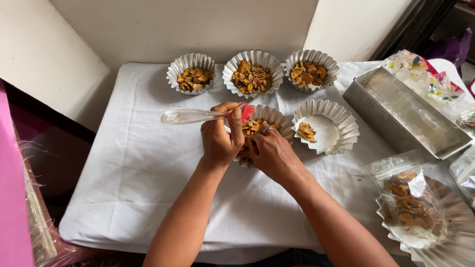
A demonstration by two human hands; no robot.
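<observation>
Left hand grips a red-bristled brush, fingers closed; right hand, fingers curled, steadies the foil cup of chips so it stays put.

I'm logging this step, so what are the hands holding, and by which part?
The left hand grips a pastry brush near its red bristle end. The right hand rests on the foil cup of chips; any grip is unclear.

Soft, even daylight fills the scene, brightest toward one o'clock, with faint shadows under the foil cups toward seven o'clock, mild glare on the metal tray, and slight wide-angle stretching at the edges.
</observation>
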